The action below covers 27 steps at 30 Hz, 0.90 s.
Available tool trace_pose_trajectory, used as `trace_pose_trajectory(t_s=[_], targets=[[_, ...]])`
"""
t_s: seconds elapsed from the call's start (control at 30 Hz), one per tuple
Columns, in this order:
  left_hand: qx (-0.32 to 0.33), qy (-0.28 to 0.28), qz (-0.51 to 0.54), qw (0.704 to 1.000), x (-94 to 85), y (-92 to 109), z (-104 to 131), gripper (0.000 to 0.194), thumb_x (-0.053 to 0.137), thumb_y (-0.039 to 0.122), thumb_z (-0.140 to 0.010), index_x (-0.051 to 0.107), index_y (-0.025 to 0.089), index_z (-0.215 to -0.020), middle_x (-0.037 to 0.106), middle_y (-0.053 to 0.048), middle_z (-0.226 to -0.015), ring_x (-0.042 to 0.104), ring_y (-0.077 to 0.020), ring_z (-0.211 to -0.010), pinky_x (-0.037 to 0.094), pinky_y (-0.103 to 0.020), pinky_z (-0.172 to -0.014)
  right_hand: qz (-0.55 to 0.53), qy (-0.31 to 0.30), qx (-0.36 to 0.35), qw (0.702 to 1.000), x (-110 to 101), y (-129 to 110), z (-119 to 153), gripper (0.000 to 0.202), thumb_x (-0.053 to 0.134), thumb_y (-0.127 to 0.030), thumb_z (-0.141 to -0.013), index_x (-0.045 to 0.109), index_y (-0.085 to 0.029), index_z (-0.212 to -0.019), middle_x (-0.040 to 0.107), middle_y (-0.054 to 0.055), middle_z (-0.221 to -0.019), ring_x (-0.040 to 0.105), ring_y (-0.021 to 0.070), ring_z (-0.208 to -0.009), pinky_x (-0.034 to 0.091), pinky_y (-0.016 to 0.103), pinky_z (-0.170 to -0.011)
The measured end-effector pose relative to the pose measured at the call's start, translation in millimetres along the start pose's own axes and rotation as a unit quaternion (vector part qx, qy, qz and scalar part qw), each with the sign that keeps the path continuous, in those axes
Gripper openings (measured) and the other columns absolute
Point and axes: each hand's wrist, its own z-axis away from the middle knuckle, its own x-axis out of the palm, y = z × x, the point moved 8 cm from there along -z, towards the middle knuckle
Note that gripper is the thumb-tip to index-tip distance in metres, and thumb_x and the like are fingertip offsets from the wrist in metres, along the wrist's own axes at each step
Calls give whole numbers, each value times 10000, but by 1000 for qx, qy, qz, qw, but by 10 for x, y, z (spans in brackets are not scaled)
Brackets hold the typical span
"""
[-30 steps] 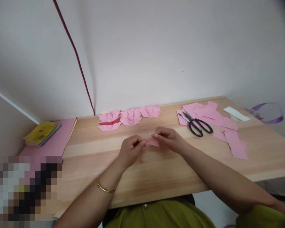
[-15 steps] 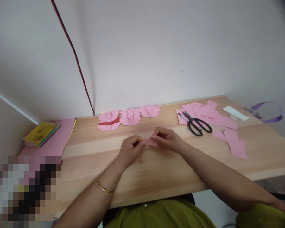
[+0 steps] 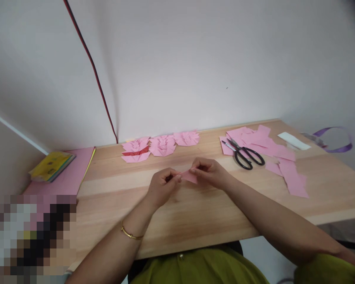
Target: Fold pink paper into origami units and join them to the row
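A small folded piece of pink paper (image 3: 189, 176) is pinched between both hands, above the middle of the wooden table. My left hand (image 3: 163, 185) grips its left end between thumb and fingers. At its upper right, my right hand (image 3: 208, 172) pinches it the same way. Part of the paper is hidden behind the fingers. Beyond the hands, several folded pink paper pieces (image 3: 162, 146) lie in overlapping stacks near the wall, one stack with a red piece (image 3: 136, 152) in it.
Black-handled scissors (image 3: 244, 153) rest on scattered pink paper cuttings (image 3: 291, 177) at the right. Farther right lie a white strip (image 3: 294, 141) and a purple strap (image 3: 340, 148). At left, a yellow packet (image 3: 51, 165) sits on pink sheets (image 3: 79, 167); a blurred patch covers the lower-left corner.
Both hands keep their pinch in nearly the same place. The pink paper's lower right part shows slightly more beside my right fingers.
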Motion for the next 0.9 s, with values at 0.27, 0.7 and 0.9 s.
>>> trace_pose_trajectory(t_s=[0.27,0.7,0.9], targets=[[61,-8,-87,994,24,103,-13,158,597,317,-810,656,172,-827,651,-40,-799,585,-144,-737,456,-255,-673,83,-26,-54,995,54,-89,31,300,592,-416,-833,585,-153,-689,542,9,-661,473,105,-605,358,234,-567],[135,-11,-157,978,72,226,26,171,534,273,-853,637,178,-755,609,-28,-716,548,-134,-695,429,-263,-658,93,-47,-72,992,166,-132,45,289,553,-390,-857,559,-157,-686,548,6,-647,467,100,-589,346,220,-538],[107,1,-161,981,49,218,15,175,558,269,-837,634,165,-719,588,-11,-684,525,-116,-643,402,-238,-609,133,-39,-122,983,155,-236,51,310,528,-348,-881,512,-162,-633,501,-2,-628,449,99,-585,334,224,-553]])
